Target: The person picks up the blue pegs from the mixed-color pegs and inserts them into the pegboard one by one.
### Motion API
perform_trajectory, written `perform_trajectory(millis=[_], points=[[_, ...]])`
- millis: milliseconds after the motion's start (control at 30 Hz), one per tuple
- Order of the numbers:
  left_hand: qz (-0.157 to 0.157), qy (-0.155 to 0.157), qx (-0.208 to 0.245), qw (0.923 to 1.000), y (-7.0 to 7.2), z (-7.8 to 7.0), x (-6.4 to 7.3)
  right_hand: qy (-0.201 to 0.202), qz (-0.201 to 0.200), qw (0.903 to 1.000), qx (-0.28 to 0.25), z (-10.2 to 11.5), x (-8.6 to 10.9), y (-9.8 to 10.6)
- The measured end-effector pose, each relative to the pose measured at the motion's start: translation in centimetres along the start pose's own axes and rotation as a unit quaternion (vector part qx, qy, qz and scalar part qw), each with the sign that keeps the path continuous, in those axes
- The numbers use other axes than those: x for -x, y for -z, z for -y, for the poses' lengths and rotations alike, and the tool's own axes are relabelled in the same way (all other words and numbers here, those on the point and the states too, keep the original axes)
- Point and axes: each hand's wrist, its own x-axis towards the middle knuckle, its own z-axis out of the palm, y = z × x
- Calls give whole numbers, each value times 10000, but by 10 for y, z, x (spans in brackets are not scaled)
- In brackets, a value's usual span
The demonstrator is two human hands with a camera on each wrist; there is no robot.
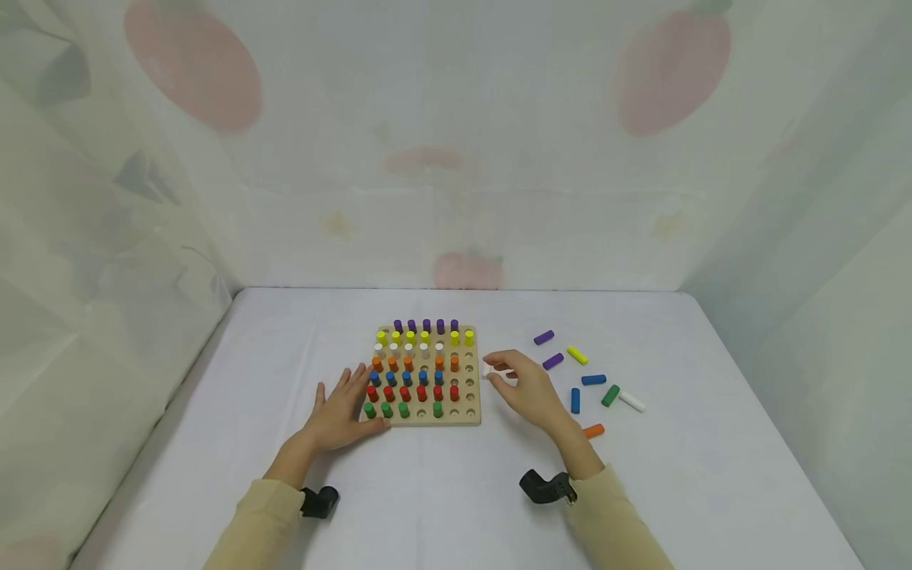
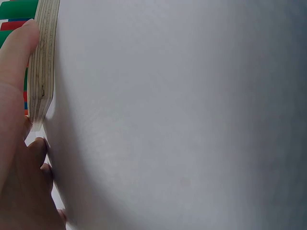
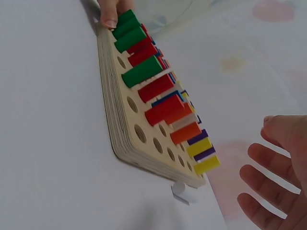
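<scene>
A wooden pegboard (image 1: 446, 419) bears rows of green, red, blue, orange, white, yellow and purple pegs. Along its left side lies my left hand (image 1: 343, 419), fingers extended and thumb touching the front left corner; the thumb (image 2: 19, 52) also shows against the board's edge in the left wrist view. My right hand (image 1: 530, 389) is just right of the board, around a small white peg (image 1: 488, 370). In the right wrist view that white peg (image 3: 179, 188) is beside the board's edge, apart from the right hand (image 3: 283, 167), whose fingers are loosely bent and hold nothing.
Loose pegs lie on the white table right of the board: purple (image 1: 545, 337), yellow (image 1: 577, 355), blue (image 1: 594, 380), green (image 1: 610, 395), white (image 1: 632, 401) and orange (image 1: 594, 431). The orange one is beside my right forearm. Printed cloth walls stand behind and at both sides.
</scene>
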Motion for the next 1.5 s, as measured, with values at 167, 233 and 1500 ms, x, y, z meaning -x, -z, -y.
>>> perform_trajectory(millis=[167,233,1500], points=[[-3,-7,5,10000,1,-1,0,-78,-270,9996,58,-10,8,9],[-4,-14,23,10000,1,-1,0,-120,-341,9993,93,-14,11,14],[-8,0,27,10000,0,-1,1,-1159,-614,9858,1051,-69,63,59]])
